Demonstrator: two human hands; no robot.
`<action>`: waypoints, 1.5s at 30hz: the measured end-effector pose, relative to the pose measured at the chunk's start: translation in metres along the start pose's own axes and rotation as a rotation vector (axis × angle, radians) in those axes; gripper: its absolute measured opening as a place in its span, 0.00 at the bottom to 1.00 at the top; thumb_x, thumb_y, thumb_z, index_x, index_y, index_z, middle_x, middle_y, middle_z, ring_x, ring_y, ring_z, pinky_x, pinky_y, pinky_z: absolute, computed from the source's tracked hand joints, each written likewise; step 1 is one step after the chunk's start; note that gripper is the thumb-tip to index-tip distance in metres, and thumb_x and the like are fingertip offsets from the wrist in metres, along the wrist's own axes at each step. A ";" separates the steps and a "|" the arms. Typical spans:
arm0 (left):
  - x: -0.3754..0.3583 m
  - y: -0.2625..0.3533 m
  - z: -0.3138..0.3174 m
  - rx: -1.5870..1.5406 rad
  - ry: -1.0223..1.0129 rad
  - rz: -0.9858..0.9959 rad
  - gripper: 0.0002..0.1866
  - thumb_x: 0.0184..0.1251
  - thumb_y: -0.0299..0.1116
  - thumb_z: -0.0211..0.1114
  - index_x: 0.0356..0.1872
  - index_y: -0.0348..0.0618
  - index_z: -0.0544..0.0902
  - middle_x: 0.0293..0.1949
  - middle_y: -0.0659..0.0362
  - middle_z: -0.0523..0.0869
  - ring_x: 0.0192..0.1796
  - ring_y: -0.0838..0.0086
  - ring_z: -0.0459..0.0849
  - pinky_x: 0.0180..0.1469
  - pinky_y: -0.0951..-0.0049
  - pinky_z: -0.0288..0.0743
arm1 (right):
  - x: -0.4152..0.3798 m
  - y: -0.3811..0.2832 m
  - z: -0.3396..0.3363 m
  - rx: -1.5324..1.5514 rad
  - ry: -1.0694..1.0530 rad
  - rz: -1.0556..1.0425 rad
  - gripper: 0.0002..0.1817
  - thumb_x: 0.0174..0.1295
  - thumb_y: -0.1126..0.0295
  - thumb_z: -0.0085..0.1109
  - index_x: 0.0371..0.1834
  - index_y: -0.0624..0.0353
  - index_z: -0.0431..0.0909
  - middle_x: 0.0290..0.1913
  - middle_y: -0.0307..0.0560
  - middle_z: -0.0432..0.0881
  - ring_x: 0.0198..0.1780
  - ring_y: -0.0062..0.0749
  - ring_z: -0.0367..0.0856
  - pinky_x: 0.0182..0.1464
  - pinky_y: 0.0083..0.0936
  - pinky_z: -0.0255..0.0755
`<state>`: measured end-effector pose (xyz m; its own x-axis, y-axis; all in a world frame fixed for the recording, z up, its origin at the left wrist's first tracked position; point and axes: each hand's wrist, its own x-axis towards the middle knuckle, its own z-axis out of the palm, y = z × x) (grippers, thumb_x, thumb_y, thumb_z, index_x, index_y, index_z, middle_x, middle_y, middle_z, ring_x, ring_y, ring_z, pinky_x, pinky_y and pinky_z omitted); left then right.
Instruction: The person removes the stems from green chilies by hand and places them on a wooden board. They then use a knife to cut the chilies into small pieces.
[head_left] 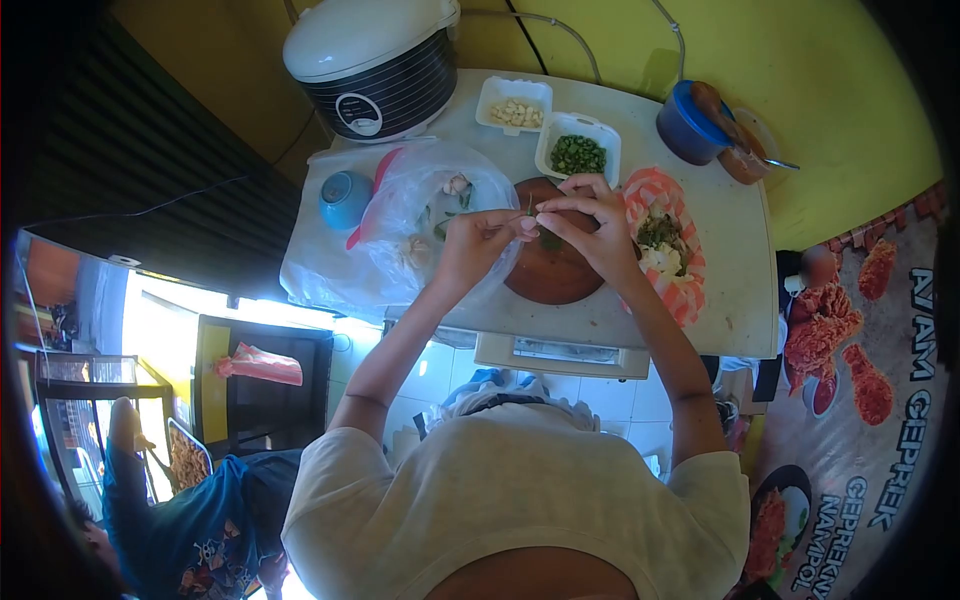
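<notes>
Above a round brown board (550, 278), my left hand (480, 245) and my right hand (590, 222) meet with pinched fingertips. Between them is a small thin green stem (530, 205), perhaps a chili; its exact kind is too small to tell. Some green lies on the board below my right hand. Left of the board is a clear plastic bag (400, 240) with garlic and green pieces. A red and white striped wrapper (680, 290) with peelings lies to the right. Behind stand a white tray of chopped greens (578, 154) and a tray of pale cloves (516, 112).
A rice cooker (375, 80) stands at the back left, near a light blue cup (346, 198). At the back right are a blue-lidded tub (690, 125) and a container with a spoon (748, 160). A person in blue (215, 510) is at the lower left.
</notes>
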<state>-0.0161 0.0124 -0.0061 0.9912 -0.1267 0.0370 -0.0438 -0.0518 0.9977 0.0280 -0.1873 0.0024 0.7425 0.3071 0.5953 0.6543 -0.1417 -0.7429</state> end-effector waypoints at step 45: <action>0.001 0.021 -0.015 0.562 -0.173 0.374 0.09 0.63 0.30 0.72 0.42 0.38 0.89 0.39 0.53 0.91 0.39 0.66 0.89 0.45 0.70 0.80 | -0.005 0.000 -0.031 0.416 -0.111 0.641 0.14 0.61 0.62 0.71 0.41 0.62 0.89 0.40 0.36 0.81 0.42 0.17 0.74 0.46 0.21 0.67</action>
<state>-0.0141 0.0265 0.0162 0.8650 -0.3894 0.3165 -0.4826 -0.4727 0.7373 0.0287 -0.2183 0.0083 0.9250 0.3800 -0.0078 -0.0228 0.0350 -0.9991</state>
